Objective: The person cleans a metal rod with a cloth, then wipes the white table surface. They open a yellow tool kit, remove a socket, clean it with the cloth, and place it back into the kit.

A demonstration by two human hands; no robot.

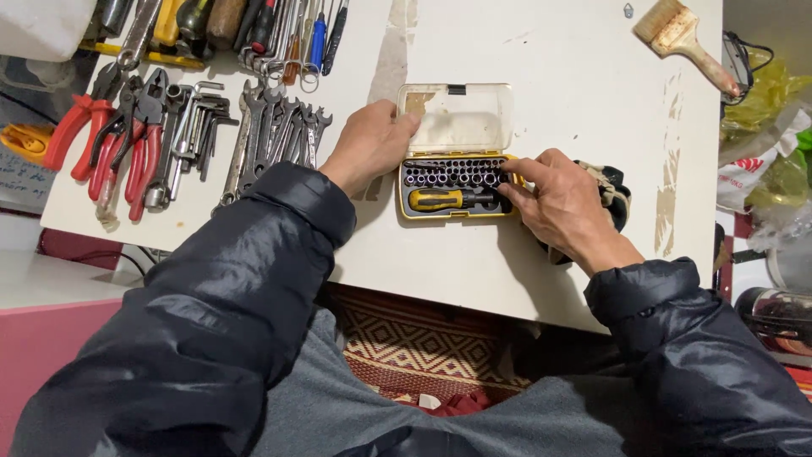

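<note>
Head view: a small yellow bit-and-socket case (pixel 457 182) lies open near the front edge of the white table (pixel 575 101), its clear lid (pixel 458 118) laid flat to the rear so the contents show. Left hand (pixel 370 144) rests on the case's upper left corner w/ fingers curled loosely over the lid's hinge side, prob. to keep the light case from sliding. It grips nothing, just presses. Right hand (pixel 562 203) sits at the case's right end, fingertips (pixel 507 190) pinched narrow at the tip of the yellow-handled screwdriver (pixel 448 200), which lies in its slot below the row of sockets (pixel 457 173). Can't tell if it has actually closed on the driver or a bit.

A work glove (pixel 613 199) lies partly under the right hand, touching it. Left of the case: combination spanners (pixel 275 135), hex keys (pixel 199 123) and red-handled pliers (pixel 110 140) laid in rows, close to the left forearm, so little room that side. Rear right: a paintbrush (pixel 685 38), well apart. Between case and brush the tabletop is bare, so that is the freest room. The front edge runs just below the case, w/ a woven mat (pixel 423 347) below it.
</note>
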